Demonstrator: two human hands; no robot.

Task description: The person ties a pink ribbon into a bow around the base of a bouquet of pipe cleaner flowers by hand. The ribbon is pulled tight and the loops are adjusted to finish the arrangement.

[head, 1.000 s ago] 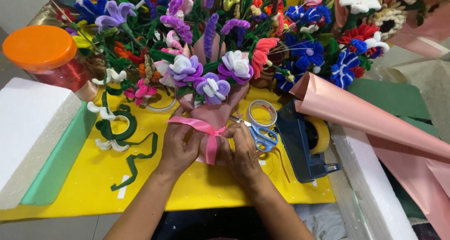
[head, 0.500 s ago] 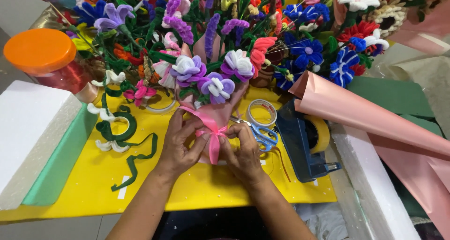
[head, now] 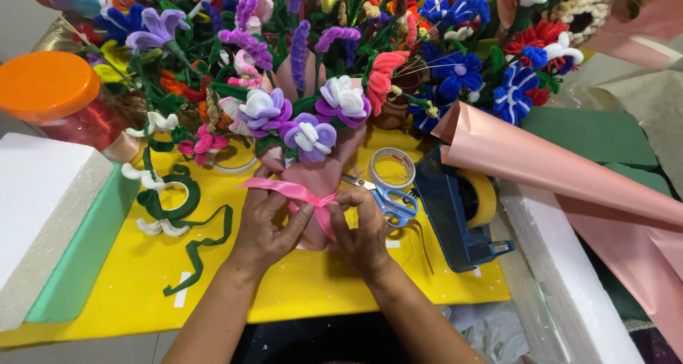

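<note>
- At mid-surface, near edge: both hands meet on the pink ribbon (head: 295,191) around the bouquet's (head: 313,158) pink wrap.
- Change over the last second: ribbon ends were spread wide to the left; now drawn in to a tight crossing at the wrap's waist. Hands have closed toward each other.
- Left hand (head: 267,225): fingers pinched together on the ribbon, a loop running out to the left.
- Right hand (head: 363,225): fingers clamped on the ribbon at the crossing, a tail hanging below.
- Judgement: knot is being cinched; bow not yet formed.
- Bouquet lies flat, three purple-and-white blooms pointing far.
- Surface (head: 128,293): yellow sheet. Scissors (head: 388,200) just right of the hands, tape ring (head: 392,168) beyond, tape dispenser (head: 462,207) farther right.
- Left: green strips (head: 192,250), orange-lidded jar (head: 57,97).
- Far: dense bank of craft flowers. Right: pink paper roll (head: 562,168).
</note>
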